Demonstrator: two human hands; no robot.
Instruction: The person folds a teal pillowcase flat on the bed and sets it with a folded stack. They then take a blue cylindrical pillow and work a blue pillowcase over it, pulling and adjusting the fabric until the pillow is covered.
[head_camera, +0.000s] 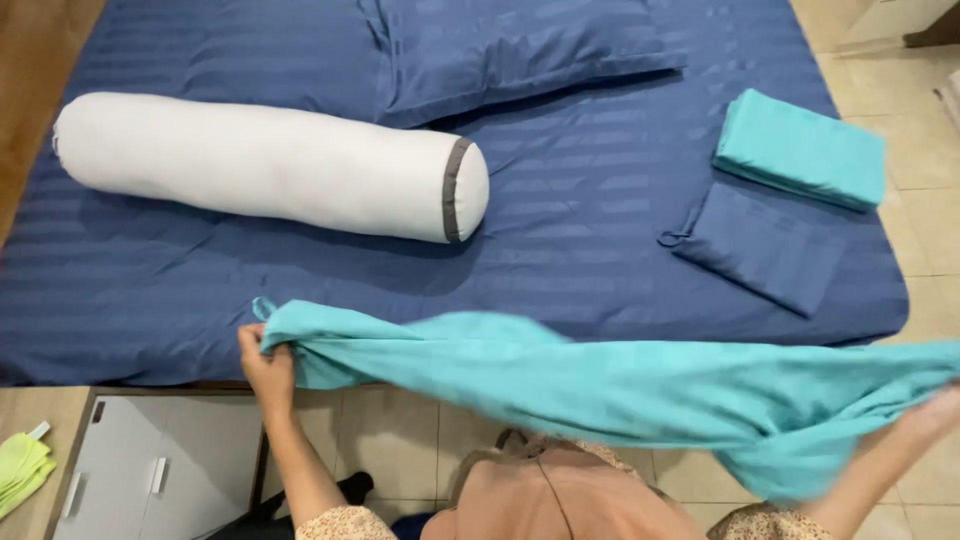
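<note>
- the left hand (266, 368) is closed on one end of a long teal cotton cover (600, 385), stretched out just off the near edge of the navy striped bed (560, 200).
- the right hand (925, 420) is blurred under the cover's other end; i cannot tell its grip.
- on the bed lie a white cylindrical bolster (265, 165), a folded teal cloth (800, 148) and a folded navy cloth (762, 245).
</note>
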